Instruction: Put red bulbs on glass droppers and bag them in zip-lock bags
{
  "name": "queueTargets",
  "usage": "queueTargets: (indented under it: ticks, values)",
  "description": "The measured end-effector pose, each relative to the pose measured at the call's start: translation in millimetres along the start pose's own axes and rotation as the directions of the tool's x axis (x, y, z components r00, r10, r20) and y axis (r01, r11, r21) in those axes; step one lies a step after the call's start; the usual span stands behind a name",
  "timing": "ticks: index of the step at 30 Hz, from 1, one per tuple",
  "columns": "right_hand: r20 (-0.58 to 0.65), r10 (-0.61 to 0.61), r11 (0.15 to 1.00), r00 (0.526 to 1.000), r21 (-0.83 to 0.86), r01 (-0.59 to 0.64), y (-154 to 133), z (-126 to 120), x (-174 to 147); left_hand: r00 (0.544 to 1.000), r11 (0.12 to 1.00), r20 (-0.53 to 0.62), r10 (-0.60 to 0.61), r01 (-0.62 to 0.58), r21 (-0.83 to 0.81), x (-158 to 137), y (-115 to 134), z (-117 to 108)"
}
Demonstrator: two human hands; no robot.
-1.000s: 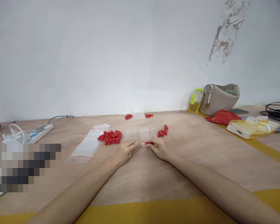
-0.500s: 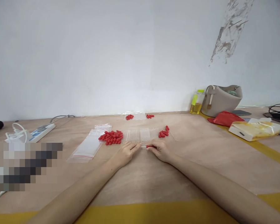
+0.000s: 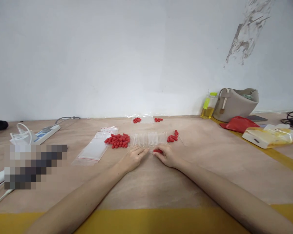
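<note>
My left hand (image 3: 134, 158) is closed in a pinch on a thin clear dropper tube (image 3: 150, 150), and most of that tube is hidden by the fingers. Opposite it, my right hand (image 3: 168, 155) pinches a red rubber bulb (image 3: 157, 150) at the tube's right end. Whether the tube is inside the bulb I cannot tell. Just beyond my hands lie rows of clear tubes (image 3: 139, 139). A pile of red rubber bulbs (image 3: 118, 140) is left of the rows, and a smaller group of red bulbs (image 3: 172, 137) lies to the right.
Zip bags (image 3: 94, 148) lie on the left, near a power strip (image 3: 47, 134). Small red bulbs (image 3: 137, 120) rest on plastic by the wall. At right are a bottle (image 3: 208, 107), a grey bag (image 3: 235, 104), a red pouch (image 3: 240, 124) and a yellow-white pack (image 3: 268, 136).
The view has shifted slightly. More of the red bulb shows between my right fingers, and less of the clear tube shows between my hands. Both hands keep their pinch.
</note>
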State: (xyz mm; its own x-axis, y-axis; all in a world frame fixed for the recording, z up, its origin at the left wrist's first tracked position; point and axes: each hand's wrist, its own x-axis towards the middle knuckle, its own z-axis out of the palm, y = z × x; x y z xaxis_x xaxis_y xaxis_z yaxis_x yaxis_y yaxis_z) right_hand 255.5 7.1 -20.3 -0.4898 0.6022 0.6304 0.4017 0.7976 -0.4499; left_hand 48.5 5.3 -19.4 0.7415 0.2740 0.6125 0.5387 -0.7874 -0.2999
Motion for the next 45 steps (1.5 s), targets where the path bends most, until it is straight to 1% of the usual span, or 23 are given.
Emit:
queueTargets:
  ticks: [8, 12, 15, 18, 20, 22, 24, 26, 28, 30, 32, 34, 36, 39, 42, 45]
  values:
    - [0.01, -0.011, 1.0, 1.0, -0.018, 0.011, -5, 1, -1, 1.0, 0.997, -0.017, 0.003, -0.005, -0.079, -3, -1, 5]
    - [0.015, -0.021, 1.0, 1.0, 0.012, 0.021, -4, 0, 0, 1.0, 0.996, -0.002, 0.002, -0.002, -0.087, -4, -2, 7]
    - [-0.026, 0.022, 0.993, 0.999, 0.116, -0.018, -4, -1, 1, 0.998, 0.991, -0.025, -0.056, 0.053, -0.121, -3, 0, 8]
    - [-0.105, 0.153, 0.947, 0.983, 0.299, -0.116, -8, 0, 4, 0.989, 0.973, -0.05, -0.137, 0.124, -0.196, 1, 3, 6]
    - [-0.143, 0.278, 0.872, 0.95, 0.452, -0.187, -11, 2, 7, 0.989, 0.959, -0.041, -0.144, 0.129, -0.251, 4, 6, 1]
    - [-0.168, 0.391, 0.78, 0.905, 0.583, -0.229, -10, 2, 10, 0.99, 0.946, -0.003, -0.142, 0.135, -0.294, 6, 7, -5]
    - [-0.207, 0.478, 0.719, 0.854, 0.651, -0.245, -2, -3, 15, 0.981, 0.93, 0.037, -0.189, 0.191, -0.314, 7, 7, -10]
    - [-0.259, 0.562, 0.698, 0.785, 0.658, -0.282, 12, -16, 21, 0.958, 0.907, 0.054, -0.281, 0.284, -0.31, 7, 5, -12]
    - [-0.271, 0.654, 0.679, 0.706, 0.622, -0.39, 32, -36, 27, 0.935, 0.89, 0.072, -0.346, 0.351, -0.292, 7, 3, -9]
    - [-0.258, 0.716, 0.669, 0.649, 0.519, -0.532, 54, -57, 31, 0.924, 0.883, 0.1, -0.368, 0.382, -0.274, 7, 1, -6]
    - [-0.29, 0.742, 0.67, 0.604, 0.29, -0.683, 75, -74, 32, 0.92, 0.881, 0.124, -0.372, 0.392, -0.266, 7, 1, -3]
    - [-0.304, 0.762, 0.64, 0.572, 0.217, -0.737, 92, -83, 31, 0.919, 0.879, 0.131, -0.373, 0.395, -0.268, 7, 1, -3]
    - [-0.303, 0.778, 0.614, 0.55, 0.182, -0.768, 107, -84, 28, 0.92, 0.879, 0.124, -0.372, 0.392, -0.272, 7, 2, -4]
    - [-0.295, 0.8, 0.575, 0.522, 0.129, -0.808, 122, -75, 26, 0.923, 0.882, 0.116, -0.367, 0.385, -0.273, 6, 2, -5]
    - [-0.307, 0.812, 0.543, 0.497, 0.084, -0.836, 132, -67, 27, 0.922, 0.88, 0.122, -0.367, 0.387, -0.274, 6, 2, -5]
    - [-0.342, 0.815, 0.516, 0.469, 0.057, -0.855, 138, -65, 28, 0.916, 0.875, 0.141, -0.375, 0.4, -0.272, 6, 2, -4]
